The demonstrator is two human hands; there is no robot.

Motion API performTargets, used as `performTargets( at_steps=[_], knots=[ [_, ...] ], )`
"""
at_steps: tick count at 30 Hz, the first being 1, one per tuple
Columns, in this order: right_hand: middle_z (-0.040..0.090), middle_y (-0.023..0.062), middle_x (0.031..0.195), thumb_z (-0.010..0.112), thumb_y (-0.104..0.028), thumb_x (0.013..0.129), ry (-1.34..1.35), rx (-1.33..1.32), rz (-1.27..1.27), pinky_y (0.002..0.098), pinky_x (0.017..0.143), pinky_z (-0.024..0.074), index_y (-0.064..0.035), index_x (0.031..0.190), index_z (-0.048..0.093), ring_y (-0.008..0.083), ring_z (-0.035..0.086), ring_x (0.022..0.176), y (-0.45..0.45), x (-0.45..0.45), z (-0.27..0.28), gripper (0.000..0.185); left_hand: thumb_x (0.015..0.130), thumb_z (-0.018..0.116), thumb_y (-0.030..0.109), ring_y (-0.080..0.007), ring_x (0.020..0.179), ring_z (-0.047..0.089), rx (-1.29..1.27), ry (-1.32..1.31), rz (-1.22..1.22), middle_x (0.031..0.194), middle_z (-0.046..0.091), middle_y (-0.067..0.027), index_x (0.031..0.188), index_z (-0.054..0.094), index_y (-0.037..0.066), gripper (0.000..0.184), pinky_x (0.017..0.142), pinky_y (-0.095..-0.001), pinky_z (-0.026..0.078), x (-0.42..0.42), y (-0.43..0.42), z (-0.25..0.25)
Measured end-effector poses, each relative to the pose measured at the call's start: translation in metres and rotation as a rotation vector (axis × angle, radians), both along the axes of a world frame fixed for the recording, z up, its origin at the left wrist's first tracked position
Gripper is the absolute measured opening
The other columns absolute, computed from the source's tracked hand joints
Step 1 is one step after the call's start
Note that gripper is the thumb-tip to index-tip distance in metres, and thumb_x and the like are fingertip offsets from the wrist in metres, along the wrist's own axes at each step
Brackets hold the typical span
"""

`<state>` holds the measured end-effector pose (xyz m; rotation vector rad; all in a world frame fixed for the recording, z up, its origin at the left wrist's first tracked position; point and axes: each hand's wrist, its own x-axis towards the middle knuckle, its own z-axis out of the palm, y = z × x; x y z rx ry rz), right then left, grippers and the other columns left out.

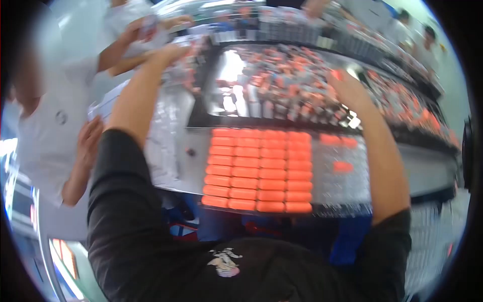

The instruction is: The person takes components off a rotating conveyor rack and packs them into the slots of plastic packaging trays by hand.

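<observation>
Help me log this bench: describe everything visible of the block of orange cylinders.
The block of orange cylinders comprises four close-set columns of bright pieces, lying sideways in neat rows. They look smooth, perhaps plastic-coated, with rounded ends. The block lies by the near edge of the grey bench, nearer than the black-rimmed tray, with a clear ridged tray to its right. Neither the left hand nor the right hand touches it. Blur hides any markings.
</observation>
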<state>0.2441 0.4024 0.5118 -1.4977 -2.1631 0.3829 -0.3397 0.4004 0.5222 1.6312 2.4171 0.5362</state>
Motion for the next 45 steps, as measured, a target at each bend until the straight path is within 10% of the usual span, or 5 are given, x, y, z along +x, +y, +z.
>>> performTargets(
  at_steps=[20,30,35,41,45],
  knots=[
    [0.068,-0.0026,0.094,0.065,-0.019,0.087,-0.649,0.180,0.874,0.0383,0.084,0.0518,-0.0206,0.105,0.073,0.0157,0.067,0.105,-0.020,-0.136,0.054,0.019,0.095,0.073,0.030,-0.0321,0.104,0.069,0.303,0.230,-0.389,0.110,0.073,-0.0157,0.125,0.066,0.005,0.040,0.092,-0.0416,0.053,-0.057,0.130,0.050],
    [0.071,0.0032,0.096,0.073,-0.009,0.080,0.121,0.133,0.506,0.0382,0.076,0.0541,-0.0136,0.107,0.070,0.0231,0.070,0.092,-0.127,-0.001,0.013,0.028,0.098,0.072,0.024,-0.0236,0.110,0.063,0.155,-0.453,-0.030,0.124,0.066,-0.0111,0.133,0.058,0.001,0.045,0.096,-0.0351,0.051,-0.163,0.073,-0.008],
    [0.072,0.0123,0.102,0.074,-0.004,0.078,0.040,-0.120,-0.060,0.0456,0.077,0.0563,-0.0101,0.113,0.068,0.0353,0.071,0.092,-0.136,0.172,-0.083,0.036,0.096,0.073,0.035,-0.0260,0.107,0.066,0.329,0.052,0.028,0.122,0.069,-0.0157,0.126,0.061,0.001,0.047,0.090,-0.0430,0.053,-0.161,-0.044,-0.011],
    [0.070,0.0087,0.115,0.073,-0.010,0.082,-0.045,-0.107,0.120,0.0481,0.084,0.0543,-0.0115,0.116,0.068,0.0331,0.069,0.104,-0.077,0.196,-0.100,0.034,0.095,0.074,0.033,-0.0410,0.101,0.069,0.322,0.546,0.439,0.107,0.072,-0.0206,0.107,0.066,0.002,0.034,0.085,-0.0479,0.054,0.047,-0.180,-0.002],
    [0.070,0.0051,0.117,0.072,-0.016,0.085,-0.091,-0.079,0.279,0.0472,0.087,0.0507,-0.0149,0.119,0.070,0.0270,0.067,0.108,-0.054,0.180,-0.118,0.033,0.098,0.067,0.016,-0.0287,0.095,0.066,0.215,0.147,-0.046,0.100,0.070,-0.0110,0.116,0.066,0.004,0.021,0.089,-0.0430,0.051,0.342,-0.180,-0.063]
  ],
)
